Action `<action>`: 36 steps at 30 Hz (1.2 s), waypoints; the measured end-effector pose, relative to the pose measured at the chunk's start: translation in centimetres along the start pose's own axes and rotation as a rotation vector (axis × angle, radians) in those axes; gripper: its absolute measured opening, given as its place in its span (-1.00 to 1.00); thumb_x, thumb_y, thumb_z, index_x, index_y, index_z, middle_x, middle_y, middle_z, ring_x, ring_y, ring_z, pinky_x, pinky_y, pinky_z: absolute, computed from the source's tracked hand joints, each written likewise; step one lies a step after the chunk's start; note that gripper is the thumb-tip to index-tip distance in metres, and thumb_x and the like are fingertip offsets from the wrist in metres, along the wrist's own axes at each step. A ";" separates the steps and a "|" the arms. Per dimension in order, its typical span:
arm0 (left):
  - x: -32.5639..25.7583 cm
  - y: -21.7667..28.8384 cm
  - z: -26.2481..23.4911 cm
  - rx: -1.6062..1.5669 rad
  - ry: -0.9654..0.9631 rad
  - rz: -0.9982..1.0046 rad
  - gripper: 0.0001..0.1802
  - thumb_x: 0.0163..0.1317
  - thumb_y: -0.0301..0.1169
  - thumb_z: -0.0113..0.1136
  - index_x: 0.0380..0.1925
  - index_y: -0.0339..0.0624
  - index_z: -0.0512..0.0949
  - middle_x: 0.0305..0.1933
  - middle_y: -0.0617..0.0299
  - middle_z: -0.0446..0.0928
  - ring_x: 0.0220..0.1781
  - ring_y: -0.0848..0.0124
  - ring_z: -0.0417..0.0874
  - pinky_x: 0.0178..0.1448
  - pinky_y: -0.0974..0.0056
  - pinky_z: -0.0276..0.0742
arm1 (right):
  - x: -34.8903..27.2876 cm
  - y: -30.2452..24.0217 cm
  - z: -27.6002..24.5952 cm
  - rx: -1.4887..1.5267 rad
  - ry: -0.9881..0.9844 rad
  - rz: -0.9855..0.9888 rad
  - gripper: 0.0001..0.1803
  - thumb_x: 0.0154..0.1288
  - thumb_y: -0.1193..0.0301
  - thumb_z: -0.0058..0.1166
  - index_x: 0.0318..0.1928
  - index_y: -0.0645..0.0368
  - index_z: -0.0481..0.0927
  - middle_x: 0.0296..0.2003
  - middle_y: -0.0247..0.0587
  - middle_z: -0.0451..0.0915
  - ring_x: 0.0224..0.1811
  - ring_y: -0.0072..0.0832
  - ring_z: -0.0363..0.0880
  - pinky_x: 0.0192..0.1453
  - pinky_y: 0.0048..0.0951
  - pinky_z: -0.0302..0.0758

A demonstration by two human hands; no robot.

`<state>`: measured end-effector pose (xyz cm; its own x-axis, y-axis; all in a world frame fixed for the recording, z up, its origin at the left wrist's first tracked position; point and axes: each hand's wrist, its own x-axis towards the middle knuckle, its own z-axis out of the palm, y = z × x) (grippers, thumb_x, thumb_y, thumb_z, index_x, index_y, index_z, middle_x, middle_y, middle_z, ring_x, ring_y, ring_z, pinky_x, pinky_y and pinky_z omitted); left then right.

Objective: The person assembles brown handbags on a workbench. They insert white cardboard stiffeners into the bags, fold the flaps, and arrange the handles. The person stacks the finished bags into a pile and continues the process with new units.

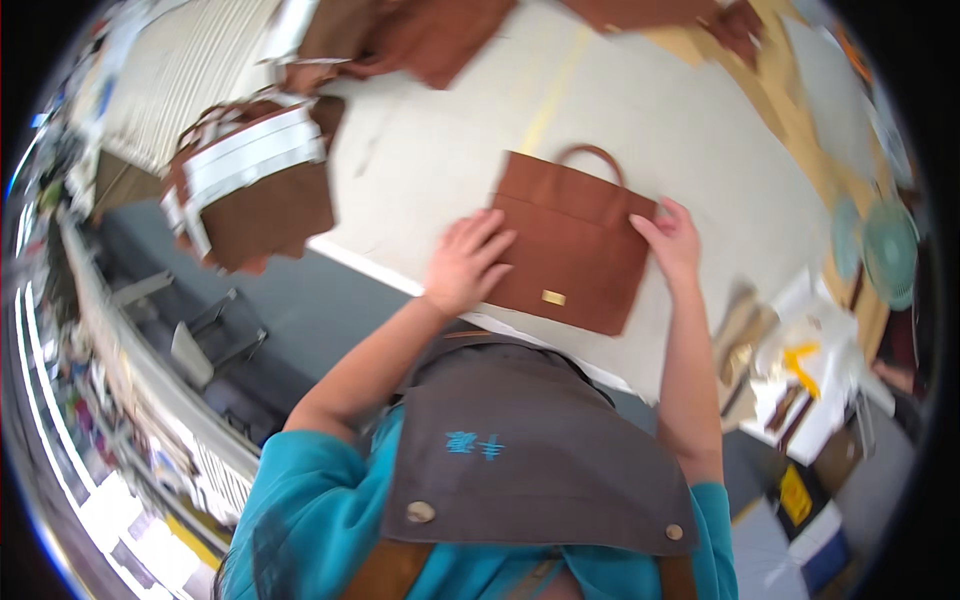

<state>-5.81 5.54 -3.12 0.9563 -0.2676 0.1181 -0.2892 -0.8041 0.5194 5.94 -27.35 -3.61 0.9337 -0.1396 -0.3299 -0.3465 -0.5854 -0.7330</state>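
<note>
A flat brown handbag panel (570, 245) with a curved handle (592, 155) at its far edge lies on the pale worktable in front of me. A small gold-coloured plate (554, 297) sits near its near edge. My left hand (468, 262) rests at the panel's left side, fingers spread over the edge. At the upper right corner, my right hand (670, 240) has its thumb on the brown face and its fingers by the edge; whether it pinches the corner is partly hidden.
A stack of brown pieces with white strips (255, 185) stands at the table's left edge. More brown pieces (420, 40) lie at the far side. To the right are a green fan (890, 250) and a white surface with a yellow tool (802, 368). A chair (215, 340) stands left.
</note>
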 end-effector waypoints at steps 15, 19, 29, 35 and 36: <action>-0.6 -0.4 -0.3 -0.146 0.025 -0.149 -0.26 0.18 -0.08 0.28 0.34 -0.05 0.33 0.42 0.12 0.30 0.44 0.13 0.29 0.50 0.04 0.14 | -6.5 -7.3 -0.4 0.545 -0.225 0.093 -0.46 -0.05 0.59 0.41 0.03 0.36 0.56 -0.08 -0.10 0.67 -0.06 -0.32 0.65 0.09 -0.33 0.56; 1.0 -1.6 -2.9 -0.915 0.011 -0.472 -0.12 0.13 -0.11 0.42 0.39 -0.15 0.25 0.37 0.07 0.37 0.34 0.17 0.42 0.42 0.13 0.29 | -8.6 -12.9 -3.0 0.472 -0.329 0.000 -0.37 -0.10 0.62 0.42 0.08 0.38 0.54 -0.06 -0.10 0.67 -0.04 -0.35 0.65 0.13 -0.34 0.54; -3.8 -11.9 -22.5 -1.289 -0.082 -0.578 -0.63 0.33 -0.36 0.26 0.09 -0.29 0.57 -0.01 0.27 0.66 -0.01 0.54 0.60 0.14 0.33 0.53 | -8.2 -25.6 11.8 0.561 -0.520 -0.029 -0.43 -0.06 0.63 0.40 0.06 0.38 0.57 -0.07 -0.14 0.67 -0.04 -0.43 0.63 0.12 -0.39 0.53; -9.6 -20.1 -32.6 -0.649 0.223 -0.920 -0.67 0.26 -0.37 0.32 -0.01 -0.26 0.60 -0.16 0.28 0.65 -0.14 0.50 0.61 -0.03 0.29 0.55 | -6.9 -33.6 25.7 0.515 -0.618 -0.170 -0.45 0.13 0.51 0.35 0.14 0.35 0.50 0.03 -0.17 0.62 0.00 -0.45 0.61 0.09 -0.40 0.53; -9.8 -20.8 -32.7 -0.288 0.419 -0.828 -0.66 0.24 -0.39 0.32 0.00 -0.24 0.59 -0.13 0.22 0.62 -0.12 0.40 0.60 -0.02 0.26 0.54 | -5.9 -33.6 27.5 0.265 -0.500 -0.387 -0.45 0.13 0.50 0.34 0.15 0.29 0.49 0.02 -0.20 0.62 -0.02 -0.44 0.61 0.08 -0.41 0.53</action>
<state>-7.72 42.23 12.61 0.8061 0.5806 -0.1148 0.4512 -0.4772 0.7541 9.58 15.14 6.60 0.8625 0.4635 -0.2030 -0.0659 -0.2949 -0.9532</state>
